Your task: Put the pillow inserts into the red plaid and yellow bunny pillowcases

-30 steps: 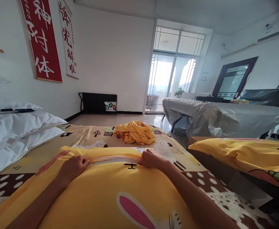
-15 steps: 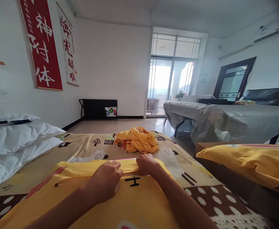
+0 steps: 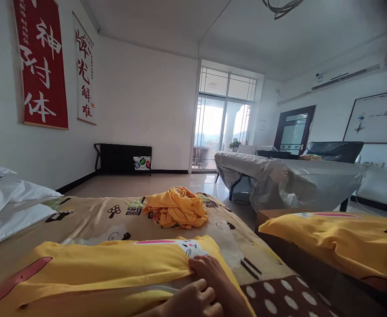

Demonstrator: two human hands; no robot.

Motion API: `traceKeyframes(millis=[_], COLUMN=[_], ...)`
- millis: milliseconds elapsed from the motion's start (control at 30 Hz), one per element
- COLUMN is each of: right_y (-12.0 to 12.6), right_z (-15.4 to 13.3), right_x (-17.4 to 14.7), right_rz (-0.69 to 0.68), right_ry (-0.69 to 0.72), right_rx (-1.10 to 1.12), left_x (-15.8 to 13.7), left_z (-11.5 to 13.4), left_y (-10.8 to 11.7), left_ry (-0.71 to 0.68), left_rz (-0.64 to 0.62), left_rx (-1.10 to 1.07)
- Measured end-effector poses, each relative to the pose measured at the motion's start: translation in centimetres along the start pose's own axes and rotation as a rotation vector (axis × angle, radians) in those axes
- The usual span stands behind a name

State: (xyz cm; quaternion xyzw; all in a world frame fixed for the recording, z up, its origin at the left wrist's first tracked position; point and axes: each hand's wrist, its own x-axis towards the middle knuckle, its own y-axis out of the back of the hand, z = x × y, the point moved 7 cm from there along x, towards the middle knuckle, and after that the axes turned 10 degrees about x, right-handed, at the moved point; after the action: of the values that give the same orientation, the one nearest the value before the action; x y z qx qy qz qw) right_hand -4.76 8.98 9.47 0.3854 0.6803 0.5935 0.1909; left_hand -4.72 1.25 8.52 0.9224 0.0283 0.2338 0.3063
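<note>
Several right fingers [image 3: 196,263] pinch the yellow pillow [image 3: 114,259] beneath them; curled left fingers [image 3: 205,291] lie beside, their hold unclear.

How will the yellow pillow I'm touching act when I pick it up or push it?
The yellow pillow will probably bend and sag, since its surface is creased into soft folds. The matte fabric suggests it likely won't be slippery. Lying broad and low on the patterned bedding, it seems unlikely to roll if pushed.
</note>
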Motion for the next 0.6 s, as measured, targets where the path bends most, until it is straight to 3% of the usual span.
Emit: traceKeyframes(millis=[100, 200, 300, 400, 467, 600], right_y=[0.0, 1.3, 2.9, 4.5, 4.8, 3.9], right_z=[0.5, 0.1, -1.0, -2.1, -2.6, -1.4], right_x=[-0.4, -0.7, 0.1, 1.5, 2.1, 1.5], right_rz=[-0.013, -0.064, -0.236, -0.347, -0.31, -0.079], right_ry=[0.006, 0.062, 0.045, -0.028, -0.048, -0.115], right_rx=[0.136, 0.156, 0.024, -0.172, -0.204, -0.048], left_x=[-0.5, -0.6, -0.3, -0.2, -0.1, -0.3], left_z=[2.0, 3.6, 3.7, 3.5, 3.3, 2.5], left_y=[-1.5, -3.1, -3.7, -3.3, -3.0, -2.1], left_ry=[-0.072, -0.115, -0.061, -0.069, -0.075, 0.016], left_rz=[0.024, -0.077, -0.131, -0.077, -0.045, -0.011], left_rx=[0.007, -0.06, -0.103, -0.156, -0.174, -0.114])
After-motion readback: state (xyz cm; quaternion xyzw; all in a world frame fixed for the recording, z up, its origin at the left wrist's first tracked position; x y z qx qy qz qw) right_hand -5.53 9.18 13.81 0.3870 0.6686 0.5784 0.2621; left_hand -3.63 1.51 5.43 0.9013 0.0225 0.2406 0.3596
